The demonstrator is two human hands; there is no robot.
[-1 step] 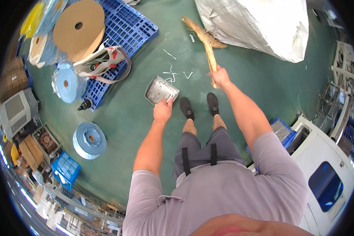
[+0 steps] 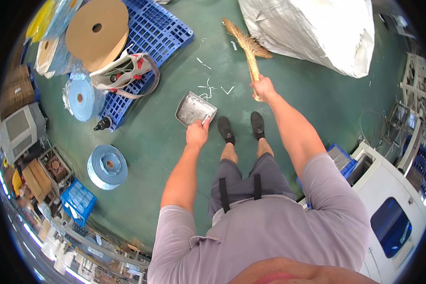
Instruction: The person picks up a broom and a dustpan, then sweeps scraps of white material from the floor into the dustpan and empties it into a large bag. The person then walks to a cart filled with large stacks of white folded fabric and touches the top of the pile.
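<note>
My left hand (image 2: 197,132) grips the short handle of a grey metal dustpan (image 2: 191,108), whose worn, dirty pan lies out in front of my feet. In my right hand (image 2: 263,89) is the handle of a straw hand broom (image 2: 248,45); its bristles fan out at the far end, close to a big white sack. Thin white scraps (image 2: 206,88) lie on the green floor just beyond the dustpan. Another small white scrap (image 2: 234,46) rests left of the broom's bristles.
A blue plastic pallet (image 2: 163,35) at the far left carries brown cardboard discs (image 2: 97,33) and a bag (image 2: 123,73). A blue roll (image 2: 107,167) stands on the floor at left. The white sack (image 2: 312,33) fills the far right, a white machine (image 2: 388,213) the near right.
Almost nothing differs. The scene is shifted very slightly in the picture, and both hands keep their hold on the dustpan and broom.
</note>
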